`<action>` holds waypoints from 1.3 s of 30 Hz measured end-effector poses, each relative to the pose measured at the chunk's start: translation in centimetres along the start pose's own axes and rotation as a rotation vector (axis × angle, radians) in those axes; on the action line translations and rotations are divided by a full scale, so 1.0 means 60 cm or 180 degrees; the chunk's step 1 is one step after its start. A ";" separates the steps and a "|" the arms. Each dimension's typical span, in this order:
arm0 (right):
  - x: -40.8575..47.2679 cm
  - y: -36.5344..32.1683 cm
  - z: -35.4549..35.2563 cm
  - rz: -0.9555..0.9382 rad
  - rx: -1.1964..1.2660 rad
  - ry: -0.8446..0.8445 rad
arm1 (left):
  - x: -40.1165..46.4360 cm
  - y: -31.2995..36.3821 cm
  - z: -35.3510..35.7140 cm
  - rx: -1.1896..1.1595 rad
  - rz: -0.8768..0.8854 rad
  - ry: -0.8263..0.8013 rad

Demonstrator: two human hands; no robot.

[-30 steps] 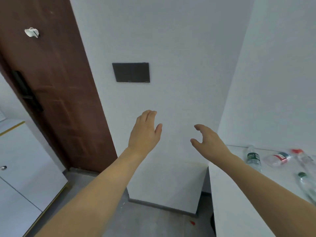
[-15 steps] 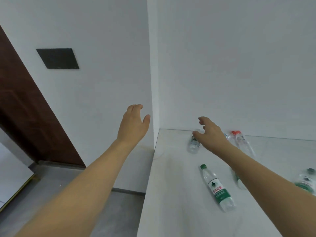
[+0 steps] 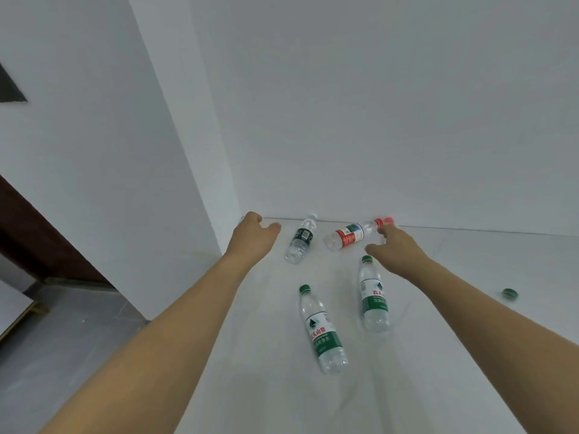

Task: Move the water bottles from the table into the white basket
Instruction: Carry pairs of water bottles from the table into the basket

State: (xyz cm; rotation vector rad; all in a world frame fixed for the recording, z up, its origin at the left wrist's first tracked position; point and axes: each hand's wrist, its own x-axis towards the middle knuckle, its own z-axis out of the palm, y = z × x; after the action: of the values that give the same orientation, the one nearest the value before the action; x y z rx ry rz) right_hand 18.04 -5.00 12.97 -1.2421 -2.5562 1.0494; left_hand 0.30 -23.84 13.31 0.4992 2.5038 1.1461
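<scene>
I have both arms stretched forward over the white desk. My left hand hangs above the far left corner of the desk, its fingers loosely curled with the thumb sticking out to the right, and it holds nothing. Just to the right of that thumb lies the dark-labelled bottle, on its side, white cap toward the wall, not touched by the hand.

My right hand reaches toward the back of the desk with the fingers spread and relaxed, grasping nothing. Its fingertips sit right at the neck end of the red-labelled bottle, which lies on its side just left of the hand with its red cap toward the fingers; I cannot tell whether they actually touch it. A second red cap shows just beyond the fingers, the rest hidden by the hand.

Directly beneath the right wrist lies a green-labelled bottle, cap pointing toward the hand. Another green-labelled bottle lies nearer to me, between my two forearms. Well to the right of the right forearm a small green cap sits on the desk, blurred.
</scene>
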 end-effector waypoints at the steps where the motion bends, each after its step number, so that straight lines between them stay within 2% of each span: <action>1: 0.017 0.027 -0.010 0.0057 -0.0028 -0.0117 | 0.003 0.010 0.030 -0.0068 -0.0157 -0.0048; 8: 0.142 0.154 0.009 0.0463 0.0095 -0.0783 | 0.036 0.025 0.214 -0.0059 -0.0964 -0.0230; 12: 0.214 0.189 0.073 0.0774 0.0264 -0.1034 | 0.059 -0.027 0.303 0.0393 -0.1288 -0.0349; 16: 0.278 0.229 0.163 0.1124 0.0401 -0.1055 | 0.086 -0.101 0.384 0.0958 -0.1643 -0.0551; 21: 0.325 0.273 0.235 0.1312 0.0300 -0.0924 | 0.094 -0.148 0.445 0.1300 -0.1924 -0.0513; 26: 0.346 0.294 0.259 0.1295 0.0432 -0.0914 | 0.105 -0.165 0.465 0.1417 -0.1779 -0.0571; 30: 0.341 0.290 0.246 0.1426 0.0999 -0.1035 | 0.100 -0.158 0.463 0.1353 -0.1409 -0.0561; 33: 0.332 0.276 0.219 0.1501 0.1601 -0.1001 | 0.094 -0.128 0.447 0.1093 -0.1048 -0.0350; 35: 0.320 0.260 0.192 0.1295 0.1807 -0.0919 | 0.084 -0.094 0.428 0.0943 -0.0793 -0.0108; 39: 0.271 0.212 0.111 0.0508 0.1814 -0.0680 | 0.043 -0.009 0.380 0.0769 -0.0271 0.0536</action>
State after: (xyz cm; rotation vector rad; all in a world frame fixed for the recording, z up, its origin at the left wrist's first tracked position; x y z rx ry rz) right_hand 13.11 8.67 -3.11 -1.2266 -2.0616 1.8622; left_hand 8.02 -8.15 -1.59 0.3659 2.7983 0.8923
